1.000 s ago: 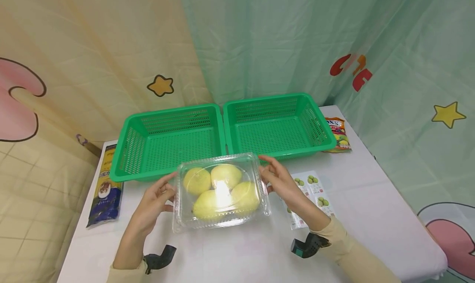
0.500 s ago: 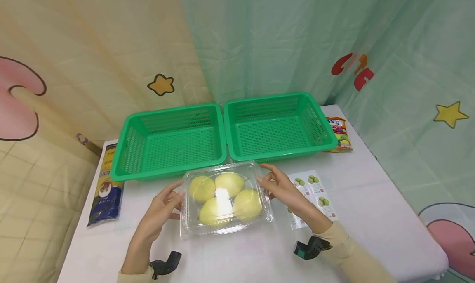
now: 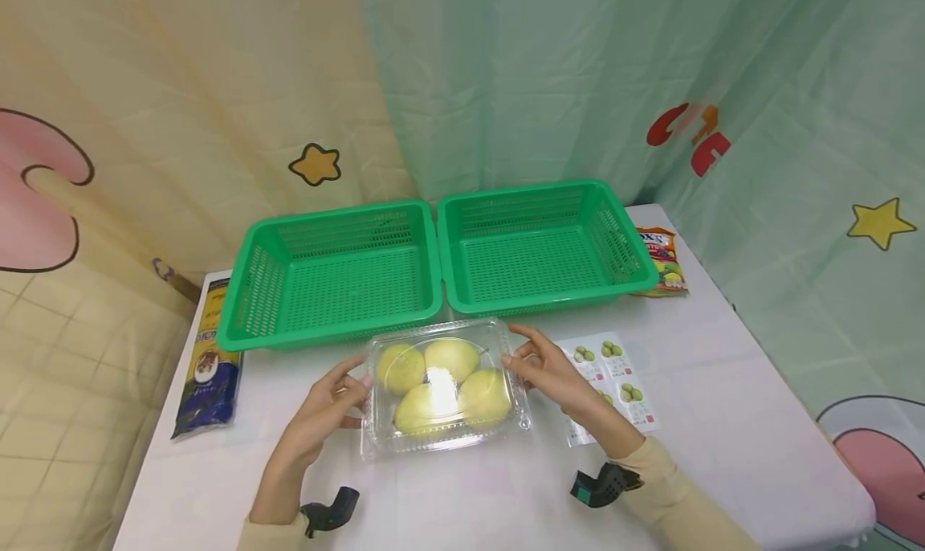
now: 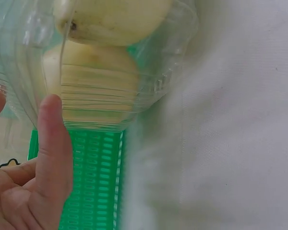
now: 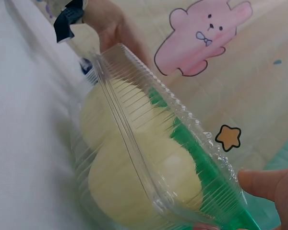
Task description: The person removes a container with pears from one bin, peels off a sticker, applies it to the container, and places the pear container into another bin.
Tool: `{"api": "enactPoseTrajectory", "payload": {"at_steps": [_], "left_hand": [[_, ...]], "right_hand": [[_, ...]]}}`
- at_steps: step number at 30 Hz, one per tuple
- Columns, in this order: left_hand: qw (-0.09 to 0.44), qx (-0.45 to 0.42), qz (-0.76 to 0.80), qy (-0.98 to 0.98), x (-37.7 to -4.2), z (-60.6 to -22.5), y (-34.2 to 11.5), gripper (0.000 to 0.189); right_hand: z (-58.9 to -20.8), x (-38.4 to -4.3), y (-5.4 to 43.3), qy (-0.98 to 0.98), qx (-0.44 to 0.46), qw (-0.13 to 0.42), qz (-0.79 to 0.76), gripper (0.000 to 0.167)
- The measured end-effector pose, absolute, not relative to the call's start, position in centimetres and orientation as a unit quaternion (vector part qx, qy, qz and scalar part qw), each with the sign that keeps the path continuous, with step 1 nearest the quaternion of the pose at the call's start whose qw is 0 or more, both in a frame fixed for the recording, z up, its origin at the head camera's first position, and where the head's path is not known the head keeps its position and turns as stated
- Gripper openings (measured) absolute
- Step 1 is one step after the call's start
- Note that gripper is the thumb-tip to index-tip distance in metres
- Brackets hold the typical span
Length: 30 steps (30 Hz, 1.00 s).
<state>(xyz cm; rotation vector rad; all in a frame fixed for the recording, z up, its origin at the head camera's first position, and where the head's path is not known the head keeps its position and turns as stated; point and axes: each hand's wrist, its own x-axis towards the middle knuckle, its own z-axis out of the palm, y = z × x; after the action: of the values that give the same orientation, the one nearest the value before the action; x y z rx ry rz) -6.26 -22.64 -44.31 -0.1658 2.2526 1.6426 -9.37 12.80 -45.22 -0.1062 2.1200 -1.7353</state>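
Observation:
In the head view, a clear plastic clamshell box [image 3: 446, 437] holds several pale yellow fruits [image 3: 486, 397]. Its lid is down over them. My left hand [image 3: 321, 416] grips the box's left end between thumb and fingers. At the other end, my right hand [image 3: 552, 372] pinches the rim, its thumb on top. The left wrist view has the left thumb [image 4: 54, 148] against the ridged side of the box [image 4: 98, 91]. From the right wrist, the box [image 5: 129, 124] looks tilted in that view, with the right thumb [image 5: 259, 184] at its edge. Whether it touches the table cannot be told.
Two green baskets, a left one [image 3: 354, 290] and a right one [image 3: 527, 263], stand side by side behind the box. A sheet of fruit labels [image 3: 636, 402] lies right. A blue-and-yellow packet [image 3: 208, 374] is at far left, a snack bag [image 3: 663, 262] at far right.
The box and both hands have come slightly nearer to me and to the right, away from the baskets. The grip looks the same throughout. Baskets, packets and label sheet stay put.

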Motion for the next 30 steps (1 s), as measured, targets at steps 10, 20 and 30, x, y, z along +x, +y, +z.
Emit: {"api": "enactPoseTrajectory", "payload": {"at_steps": [10, 20, 30], "left_hand": [[0.181, -0.059, 0.588, 0.786, -6.6, -45.0, -22.3, 0.064], [0.183, -0.070, 0.593, 0.781, -7.0, -45.1, -22.2, 0.064], [0.178, -0.078, 0.598, 0.777, -7.3, -45.2, -22.2, 0.063]], "right_hand": [[-46.0, -9.7, 12.9, 0.763, -0.041, 0.185, -0.618, 0.071], [-46.3, -10.1, 12.8, 0.769, -0.023, 0.184, -0.612, 0.069], [-46.2, -10.3, 12.6, 0.771, -0.024, 0.178, -0.612, 0.067]]}}
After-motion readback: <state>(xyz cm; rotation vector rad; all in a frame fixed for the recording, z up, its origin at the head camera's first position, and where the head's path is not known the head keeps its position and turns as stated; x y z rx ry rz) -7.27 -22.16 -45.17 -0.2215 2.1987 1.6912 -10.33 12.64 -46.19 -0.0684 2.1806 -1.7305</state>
